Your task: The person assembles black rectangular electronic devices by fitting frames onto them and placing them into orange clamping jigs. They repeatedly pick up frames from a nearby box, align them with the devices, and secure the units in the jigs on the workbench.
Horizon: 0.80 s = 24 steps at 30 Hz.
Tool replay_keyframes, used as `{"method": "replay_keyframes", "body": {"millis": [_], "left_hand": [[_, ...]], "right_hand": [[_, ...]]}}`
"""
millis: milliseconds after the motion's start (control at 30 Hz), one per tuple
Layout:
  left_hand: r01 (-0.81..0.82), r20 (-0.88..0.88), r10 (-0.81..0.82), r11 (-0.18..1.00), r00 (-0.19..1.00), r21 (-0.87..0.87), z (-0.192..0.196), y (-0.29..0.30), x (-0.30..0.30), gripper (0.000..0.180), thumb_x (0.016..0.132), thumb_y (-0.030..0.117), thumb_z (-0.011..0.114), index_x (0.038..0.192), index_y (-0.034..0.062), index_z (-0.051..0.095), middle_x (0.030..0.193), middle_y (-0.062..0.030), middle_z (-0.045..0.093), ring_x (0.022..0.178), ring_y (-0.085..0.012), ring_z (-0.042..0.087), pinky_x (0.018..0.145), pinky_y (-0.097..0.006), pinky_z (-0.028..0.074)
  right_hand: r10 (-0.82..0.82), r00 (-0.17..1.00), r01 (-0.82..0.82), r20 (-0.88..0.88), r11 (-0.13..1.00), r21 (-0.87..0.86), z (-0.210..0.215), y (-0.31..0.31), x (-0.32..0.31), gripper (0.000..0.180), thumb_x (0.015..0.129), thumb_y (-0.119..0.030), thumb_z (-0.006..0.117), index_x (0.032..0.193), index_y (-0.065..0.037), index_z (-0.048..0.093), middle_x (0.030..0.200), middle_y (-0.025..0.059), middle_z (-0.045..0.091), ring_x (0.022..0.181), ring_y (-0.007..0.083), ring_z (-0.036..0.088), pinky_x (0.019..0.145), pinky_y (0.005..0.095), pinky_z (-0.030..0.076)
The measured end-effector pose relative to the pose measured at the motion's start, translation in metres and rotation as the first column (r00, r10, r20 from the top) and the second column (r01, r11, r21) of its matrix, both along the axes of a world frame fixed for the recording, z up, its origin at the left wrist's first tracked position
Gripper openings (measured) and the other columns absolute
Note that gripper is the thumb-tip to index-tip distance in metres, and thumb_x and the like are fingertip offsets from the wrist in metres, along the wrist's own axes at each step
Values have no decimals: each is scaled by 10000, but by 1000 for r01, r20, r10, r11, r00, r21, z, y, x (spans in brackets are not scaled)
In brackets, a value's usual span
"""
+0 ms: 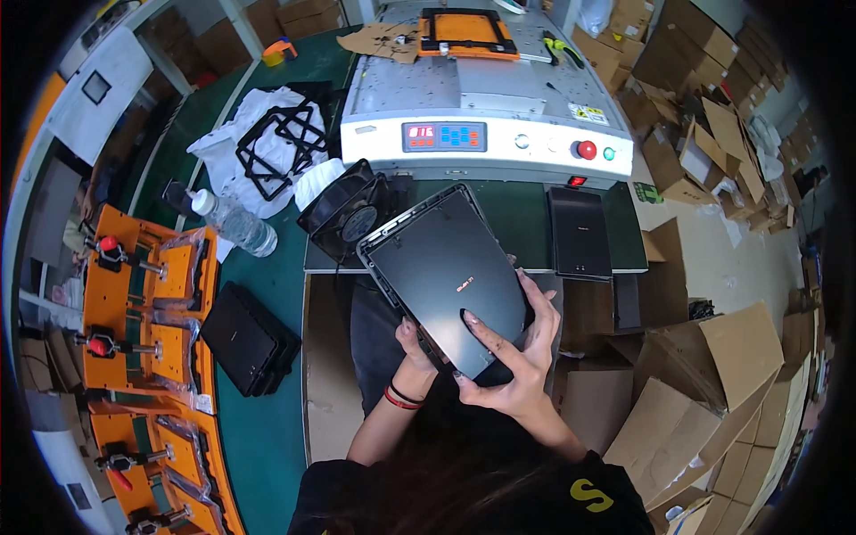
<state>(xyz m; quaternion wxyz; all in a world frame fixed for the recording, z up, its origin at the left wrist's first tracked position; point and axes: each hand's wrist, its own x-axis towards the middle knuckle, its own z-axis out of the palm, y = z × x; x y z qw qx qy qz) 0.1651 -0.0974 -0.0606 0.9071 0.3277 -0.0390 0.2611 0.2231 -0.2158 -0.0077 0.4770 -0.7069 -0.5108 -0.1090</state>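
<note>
A dark grey, tablet-shaped panel [437, 267] with a black frame along its edges is held tilted in front of me, above my lap. My left hand [415, 357] grips its lower left edge, with most of its fingers hidden beneath. Around the lower right side curls my right hand [526, 352], its index finger lying on the smooth face and other fingers at the right edge. Just past the panel's upper left corner sits a black fan [348, 214]. Another dark panel [580, 234] lies on the green bench to the right.
A white machine [499, 134] with a control panel stands ahead, an orange frame [468, 34] on top. At left are stacked black panels [250, 339], a water bottle [236, 223], black frames [281, 147] and orange clamp fixtures [147, 312]. Cardboard boxes [704, 383] fill the right.
</note>
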Motion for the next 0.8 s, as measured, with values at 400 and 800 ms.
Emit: {"method": "replay_keyframes", "body": {"millis": [400,800], "left_hand": [[52,68,-51,998,996,-24,20,-11,5,1174,680,855,483,1484,46,206,1464,-254,305,1347,-376,350,1120,-519,269],[-9,-71,3,997,997,-78,0,-21,-12,1132,690,788,551,1458,15,248,1459,-212,337,1343,-369,360,1127,-503,273]], "right_hand": [[-21,999,20,-32,1000,-22,-3,1,-8,596,539,-344,773,1099,-144,726,1400,333,341,1299,447,346,1111,556,156],[10,998,10,69,958,-287,14,-8,-7,490,702,-260,720,1185,-191,682,1370,175,481,1288,354,440,1095,657,79]]}}
